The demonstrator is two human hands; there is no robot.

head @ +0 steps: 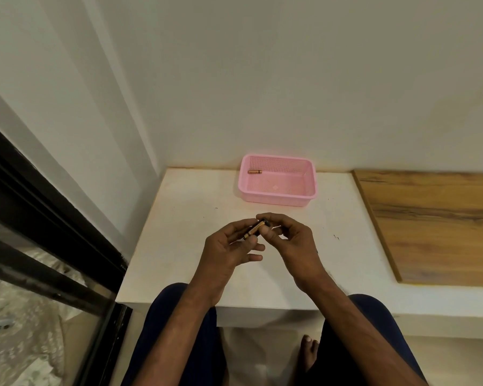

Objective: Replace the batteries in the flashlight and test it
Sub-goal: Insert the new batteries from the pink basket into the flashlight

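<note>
Wall (pixel 290 79): plain and pale, rising straight behind the surface.
Window frame (pixel 39 196): black, running along the left side.
Surface (pixel 184 246): white, tucked into the corner, both hands raised above its middle.
Wooden board (pixel 435 224): lies flat on the right part, well apart from the hands.
Basket (pixel 276 197): pink and perforated, at the back by the wall, beyond the hands.
Left hand (pixel 229 246): its grip pinches the lower end of the battery (pixel 253 230).
Right hand (pixel 293 240): forefinger and thumb close narrowly on the tilted upper end; the dark bit there is too small to tell.
Second battery (pixel 254 172): lies in the basket's back left corner.
</note>
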